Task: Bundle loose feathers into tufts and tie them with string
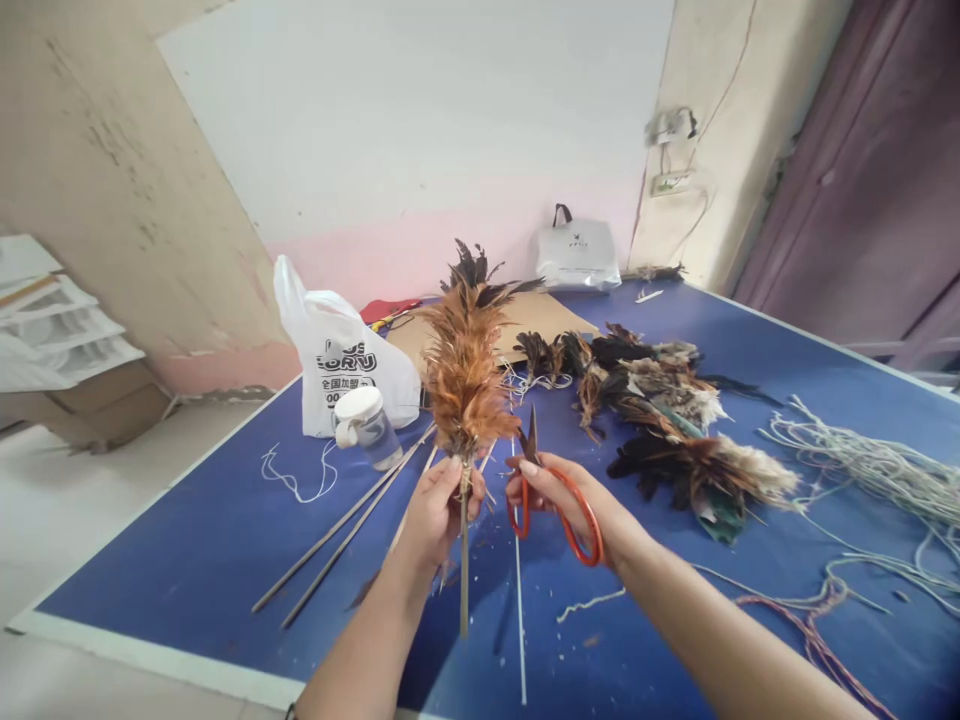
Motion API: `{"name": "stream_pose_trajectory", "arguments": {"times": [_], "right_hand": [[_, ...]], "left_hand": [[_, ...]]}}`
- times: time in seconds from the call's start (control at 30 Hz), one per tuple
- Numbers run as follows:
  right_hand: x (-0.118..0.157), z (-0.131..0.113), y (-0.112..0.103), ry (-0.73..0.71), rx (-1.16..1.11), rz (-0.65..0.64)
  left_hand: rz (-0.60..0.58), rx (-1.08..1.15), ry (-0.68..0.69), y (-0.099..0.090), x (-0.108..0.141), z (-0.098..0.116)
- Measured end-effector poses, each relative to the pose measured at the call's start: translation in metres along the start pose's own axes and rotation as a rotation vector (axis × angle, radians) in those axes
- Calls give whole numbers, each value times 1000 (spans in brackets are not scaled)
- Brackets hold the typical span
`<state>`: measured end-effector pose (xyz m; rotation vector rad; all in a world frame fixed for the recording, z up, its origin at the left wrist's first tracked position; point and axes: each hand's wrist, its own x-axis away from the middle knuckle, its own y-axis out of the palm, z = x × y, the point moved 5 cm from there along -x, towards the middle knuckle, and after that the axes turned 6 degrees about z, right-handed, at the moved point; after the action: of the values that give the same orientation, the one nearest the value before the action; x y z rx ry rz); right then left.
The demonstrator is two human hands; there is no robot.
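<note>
The table [195,560] carries the loose materials, spread to both sides of the duster [469,380], perhaps so the middle has room for handling. Right of the duster lie the feathers [675,410], gathered in clumps, and farther right the cord [877,450], apparently kept apart so its strands do not snag them. The sticks [337,524] lie slantwise left of the duster, and the bag [349,375] sits behind them to its left. The duster itself is held nearly upright above the table, plume up and bare stick down, which turns its bound neck toward the person. The cup [379,435] stands left of the duster. The left hand [439,500] is closed around the duster's neck, likely to steady plume and stick together. Just right of the duster, the right hand [555,495] is partly curled around the scissors [587,510], blades upward beside the plume, probably keeping them ready within the grip.
</note>
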<state>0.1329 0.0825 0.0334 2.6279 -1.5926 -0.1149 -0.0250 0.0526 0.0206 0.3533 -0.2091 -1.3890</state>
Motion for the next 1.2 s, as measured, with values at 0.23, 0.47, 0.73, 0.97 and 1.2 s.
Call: {"name": "stream_pose_trajectory", "arguments": {"times": [0.23, 0.47, 0.73, 0.97, 1.2], "right_hand": [[43, 37, 10, 118, 92, -73], [34, 37, -12, 87, 117, 122], [36, 32, -26, 84, -2, 154], [32, 44, -29, 134, -186, 118], [28, 51, -28, 217, -334, 136]], "left_hand": [[10, 16, -161, 0, 14, -25], [-104, -20, -242, 10, 18, -45], [-160, -45, -271, 7, 16, -55], [-199, -23, -290, 6, 17, -55], [-232, -18, -298, 8, 20, -53]]}}
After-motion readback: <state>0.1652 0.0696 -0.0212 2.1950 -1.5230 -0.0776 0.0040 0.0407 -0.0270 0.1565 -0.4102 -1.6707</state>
